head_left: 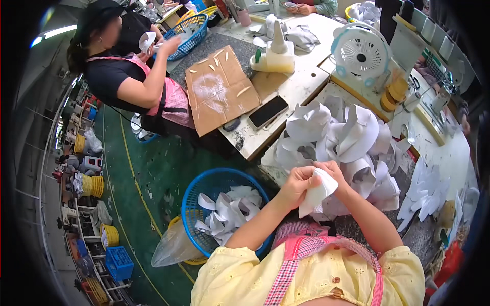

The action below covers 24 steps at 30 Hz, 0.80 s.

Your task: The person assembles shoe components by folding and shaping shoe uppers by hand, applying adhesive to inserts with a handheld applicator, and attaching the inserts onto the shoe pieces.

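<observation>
My left hand [297, 184] and my right hand [332, 172] meet in front of me, both closed on a white curved piece [319, 193] of soft sheet material, folded and hanging down. It looks like a shoe-upper part. Just beyond my hands, a large heap of similar white pieces [352, 133] covers the near part of the work table. Below my left forearm stands a blue basket [188, 224] holding several loose white pieces [229, 211]. Flat white pieces [426, 191] are stacked to the right of the heap.
Across the table lie a cardboard sheet [219, 92], a phone [269, 111] and a glue pot [278, 58]. A white fan [361, 55] and a sewing machine [441, 99] stand at right. A co-worker [132, 76] handles a white piece at left. A plastic bag [176, 242] sits beside the basket.
</observation>
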Available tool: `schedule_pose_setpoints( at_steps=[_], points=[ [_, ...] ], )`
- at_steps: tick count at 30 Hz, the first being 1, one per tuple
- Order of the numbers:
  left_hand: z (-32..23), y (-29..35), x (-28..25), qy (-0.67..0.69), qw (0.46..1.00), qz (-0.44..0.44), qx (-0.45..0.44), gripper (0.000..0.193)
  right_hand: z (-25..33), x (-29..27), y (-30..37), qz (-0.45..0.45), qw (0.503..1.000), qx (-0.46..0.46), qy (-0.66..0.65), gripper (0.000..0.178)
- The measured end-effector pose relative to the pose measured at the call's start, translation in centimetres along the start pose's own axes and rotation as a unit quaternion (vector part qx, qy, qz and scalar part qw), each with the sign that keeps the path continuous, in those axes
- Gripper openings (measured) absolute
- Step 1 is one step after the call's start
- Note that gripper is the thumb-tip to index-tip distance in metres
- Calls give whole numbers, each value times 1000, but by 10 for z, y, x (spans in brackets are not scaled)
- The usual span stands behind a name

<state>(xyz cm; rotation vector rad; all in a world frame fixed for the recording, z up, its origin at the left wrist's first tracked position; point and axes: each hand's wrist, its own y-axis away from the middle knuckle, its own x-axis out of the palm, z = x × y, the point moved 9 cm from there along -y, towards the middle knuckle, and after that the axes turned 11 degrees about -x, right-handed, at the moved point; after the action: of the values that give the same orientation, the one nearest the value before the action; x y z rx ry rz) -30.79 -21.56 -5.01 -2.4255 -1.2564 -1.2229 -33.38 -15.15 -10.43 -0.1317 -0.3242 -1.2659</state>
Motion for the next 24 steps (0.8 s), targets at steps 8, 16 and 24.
schedule_pose_setpoints(
  at_steps=[8, 16, 24],
  points=[
    [-96, 14, -56, 108, 970, -139, 170, 28, -17, -27, -5, -36, 992, 39, -116, 45],
    [-261, 34, -172, 112, 889, -235, 377, 36, -27, 0, 46, 77, 991, 106, 28, 36],
    [-225, -5, -204, 159, 904, -243, 314, 25, -45, -19, 76, 46, 990, 132, 35, 30]
  ],
)
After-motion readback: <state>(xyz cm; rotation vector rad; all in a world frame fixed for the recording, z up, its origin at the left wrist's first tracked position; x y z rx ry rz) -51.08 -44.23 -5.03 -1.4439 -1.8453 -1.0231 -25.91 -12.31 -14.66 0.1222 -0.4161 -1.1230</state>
